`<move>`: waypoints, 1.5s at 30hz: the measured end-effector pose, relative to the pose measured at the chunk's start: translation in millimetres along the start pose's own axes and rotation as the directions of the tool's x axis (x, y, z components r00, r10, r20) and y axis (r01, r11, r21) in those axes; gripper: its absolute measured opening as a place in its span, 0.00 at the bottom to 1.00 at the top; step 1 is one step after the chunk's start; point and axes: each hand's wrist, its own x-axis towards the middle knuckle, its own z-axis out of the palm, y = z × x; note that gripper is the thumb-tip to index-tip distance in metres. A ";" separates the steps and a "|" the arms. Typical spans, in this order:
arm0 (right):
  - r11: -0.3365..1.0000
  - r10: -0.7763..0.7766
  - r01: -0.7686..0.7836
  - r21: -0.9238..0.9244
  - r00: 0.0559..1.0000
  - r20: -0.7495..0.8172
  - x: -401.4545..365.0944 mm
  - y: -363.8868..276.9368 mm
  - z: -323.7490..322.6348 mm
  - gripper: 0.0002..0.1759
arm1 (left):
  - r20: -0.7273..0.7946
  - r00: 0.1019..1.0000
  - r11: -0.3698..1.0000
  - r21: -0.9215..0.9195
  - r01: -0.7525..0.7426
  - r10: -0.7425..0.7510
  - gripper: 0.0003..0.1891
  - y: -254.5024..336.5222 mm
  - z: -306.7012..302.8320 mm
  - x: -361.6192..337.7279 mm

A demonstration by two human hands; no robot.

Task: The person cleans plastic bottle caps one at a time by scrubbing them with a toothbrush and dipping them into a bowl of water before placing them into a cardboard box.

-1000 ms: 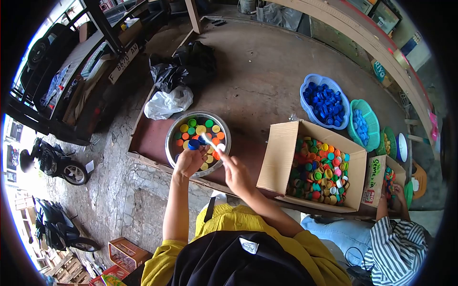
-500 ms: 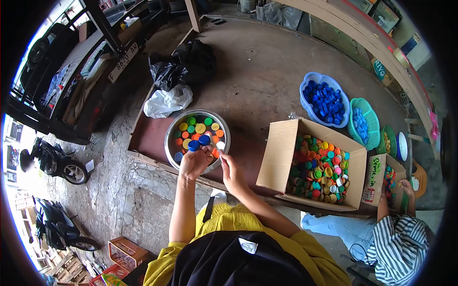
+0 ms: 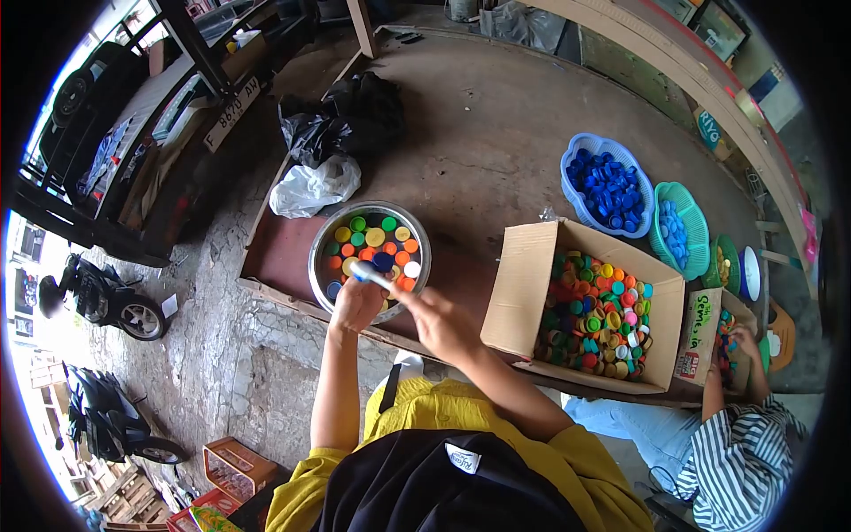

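Note:
A round metal basin holds many bottle caps in orange, yellow, green, white and blue. Over its near edge, my left hand is closed around a blue bottle cap, mostly covered. My right hand grips a pale, narrow tool, its tip against or just over that cap; motion blur hides its exact kind. Just beyond my fingers, a dark blue cap appears among the others in the basin.
A cardboard box of mixed caps stands right of the basin, with blue and turquoise baskets behind it. Black and white plastic bags lie at back left. Another person's hands are at a smaller box.
My right hand has moved slightly up and left, bringing the pale tool across to the blue cap in my left hand. The second blue cap now looks darker beyond my fingers.

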 end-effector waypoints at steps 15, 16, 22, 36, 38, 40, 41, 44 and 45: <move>0.999 -0.010 0.005 0.044 0.993 0.120 19.0 3.2 -4.0 0.29 | 0.017 0.999 0.994 0.099 0.036 -0.038 0.20 -2.3 -20.2 9.2; 0.999 0.031 -0.033 0.017 0.996 0.087 17.1 9.7 0.3 0.30 | 0.006 0.999 0.993 0.108 0.052 -0.053 0.20 0.2 -22.5 9.0; 0.999 -0.016 0.019 0.049 0.998 -0.061 -2.0 3.6 15.8 0.30 | 0.154 0.988 0.997 -0.078 0.001 0.012 0.17 4.0 -21.3 10.3; 0.993 0.082 -0.065 0.095 0.979 -0.185 -4.8 16.3 33.0 0.29 | 0.269 0.961 0.843 -0.502 0.193 -0.059 0.20 -0.4 17.4 11.3; 0.981 0.143 -0.116 0.152 0.973 -0.179 -1.7 19.7 31.4 0.25 | 0.262 0.963 0.860 -0.476 0.185 -0.062 0.19 -5.1 6.6 13.2; 0.951 0.212 -0.139 0.276 0.944 -0.253 4.1 14.6 37.7 0.24 | 0.344 0.938 0.832 -0.508 0.221 -0.039 0.19 -7.3 7.3 16.7; 0.938 0.225 -0.135 0.320 0.938 -0.264 4.6 14.8 37.2 0.23 | 0.226 0.971 0.858 -0.479 0.182 -0.080 0.19 -8.0 7.1 12.9; 0.886 0.267 -0.117 0.449 0.920 -0.286 2.6 12.1 36.9 0.21 | 0.177 0.982 0.913 -0.387 0.129 -0.064 0.18 -3.0 10.4 10.1; 0.862 0.318 -0.158 0.481 0.908 -0.273 2.1 5.2 31.3 0.20 | 0.174 0.983 0.941 -0.319 0.116 -0.062 0.18 1.2 13.2 8.5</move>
